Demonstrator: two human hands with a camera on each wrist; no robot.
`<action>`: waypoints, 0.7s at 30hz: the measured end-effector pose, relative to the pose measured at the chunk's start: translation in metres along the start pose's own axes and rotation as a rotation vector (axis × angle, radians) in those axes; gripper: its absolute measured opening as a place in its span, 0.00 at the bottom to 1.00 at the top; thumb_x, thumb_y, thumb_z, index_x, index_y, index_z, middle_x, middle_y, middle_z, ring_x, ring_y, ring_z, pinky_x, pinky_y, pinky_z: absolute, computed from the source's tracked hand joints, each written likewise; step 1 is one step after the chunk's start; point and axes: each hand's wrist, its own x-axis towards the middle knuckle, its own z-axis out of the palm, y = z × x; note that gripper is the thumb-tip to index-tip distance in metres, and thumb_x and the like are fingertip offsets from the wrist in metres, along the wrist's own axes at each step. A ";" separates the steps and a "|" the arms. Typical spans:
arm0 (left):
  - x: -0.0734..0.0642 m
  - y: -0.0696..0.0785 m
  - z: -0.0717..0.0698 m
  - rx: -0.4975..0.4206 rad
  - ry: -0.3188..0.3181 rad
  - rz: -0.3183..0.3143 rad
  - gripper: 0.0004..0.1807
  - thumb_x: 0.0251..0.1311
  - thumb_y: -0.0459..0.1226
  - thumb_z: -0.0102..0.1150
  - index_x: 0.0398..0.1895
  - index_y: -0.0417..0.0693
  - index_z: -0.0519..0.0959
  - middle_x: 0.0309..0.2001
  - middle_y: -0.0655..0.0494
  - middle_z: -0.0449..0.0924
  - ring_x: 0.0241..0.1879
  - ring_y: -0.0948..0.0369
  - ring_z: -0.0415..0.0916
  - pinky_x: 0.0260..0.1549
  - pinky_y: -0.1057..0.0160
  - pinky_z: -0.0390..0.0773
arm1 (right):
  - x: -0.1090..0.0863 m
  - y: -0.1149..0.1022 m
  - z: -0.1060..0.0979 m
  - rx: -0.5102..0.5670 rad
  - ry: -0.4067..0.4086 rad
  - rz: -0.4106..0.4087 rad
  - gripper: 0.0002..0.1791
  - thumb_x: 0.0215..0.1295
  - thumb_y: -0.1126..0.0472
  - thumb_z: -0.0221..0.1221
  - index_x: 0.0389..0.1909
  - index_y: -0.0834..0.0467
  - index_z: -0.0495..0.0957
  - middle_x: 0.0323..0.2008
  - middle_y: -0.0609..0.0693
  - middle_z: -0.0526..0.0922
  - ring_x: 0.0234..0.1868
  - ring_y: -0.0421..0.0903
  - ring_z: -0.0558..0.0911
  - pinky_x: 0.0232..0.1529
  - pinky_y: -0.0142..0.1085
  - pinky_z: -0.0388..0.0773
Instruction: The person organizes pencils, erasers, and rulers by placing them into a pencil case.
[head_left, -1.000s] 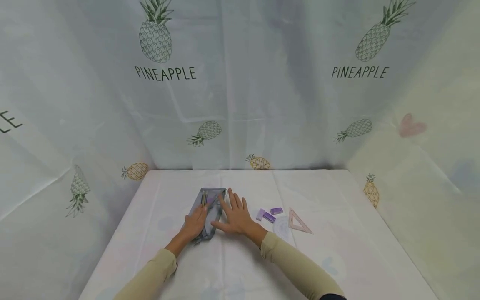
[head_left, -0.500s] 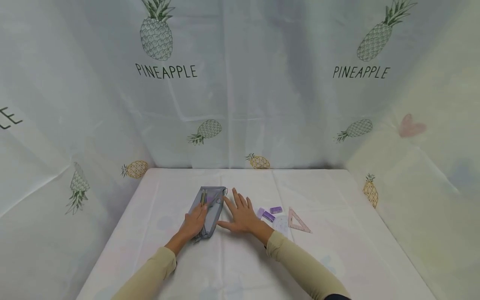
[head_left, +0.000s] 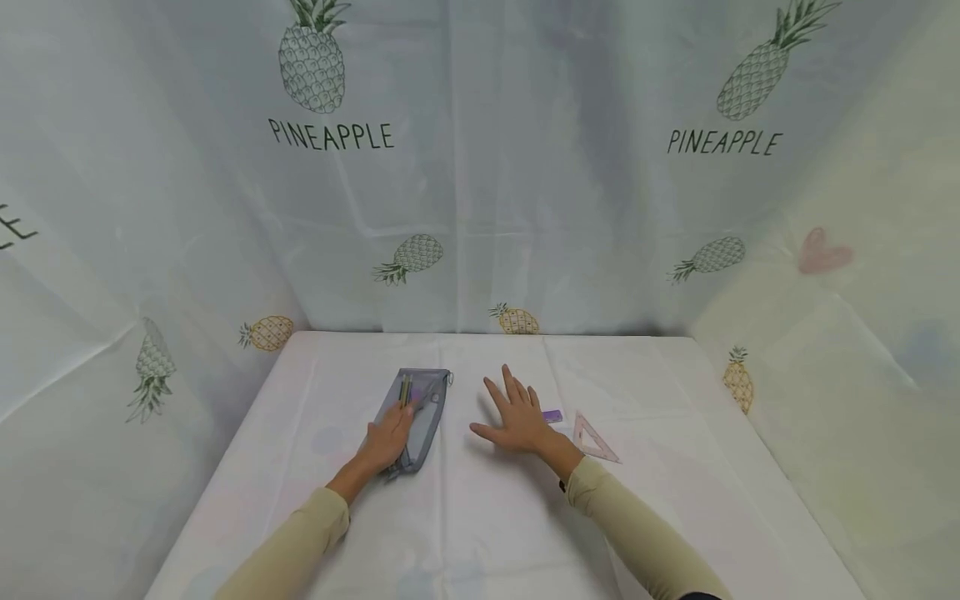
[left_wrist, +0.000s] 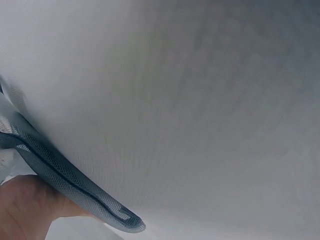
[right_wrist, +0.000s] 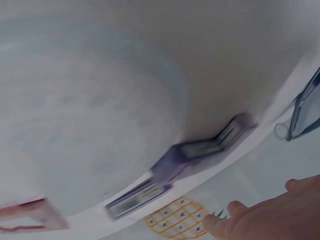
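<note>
Pencil case [head_left: 427,437] lies on the table [head_left: 487,517], under the person's left hand [head_left: 386,440]; whether these fingers pinch or only press, I cannot tell. Right hand [head_left: 516,421] has its fingers spread, near the purple erasers [right_wrist: 170,165]. If it comes down carelessly, I think it may knock them toward the pink triangle [head_left: 597,442].

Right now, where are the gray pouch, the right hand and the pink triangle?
Gray pouch [head_left: 427,426]: head view, right side of its mesh.
Right hand [head_left: 517,422]: head view, back of the hand.
Pink triangle [head_left: 597,454]: head view, lower edge.
</note>
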 end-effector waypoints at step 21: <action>0.000 0.004 0.002 0.013 0.011 -0.045 0.37 0.79 0.50 0.25 0.74 0.26 0.47 0.76 0.29 0.46 0.76 0.35 0.41 0.70 0.31 0.26 | -0.028 0.074 -0.038 0.104 0.065 0.174 0.48 0.67 0.31 0.50 0.79 0.52 0.47 0.79 0.63 0.35 0.77 0.69 0.48 0.71 0.71 0.42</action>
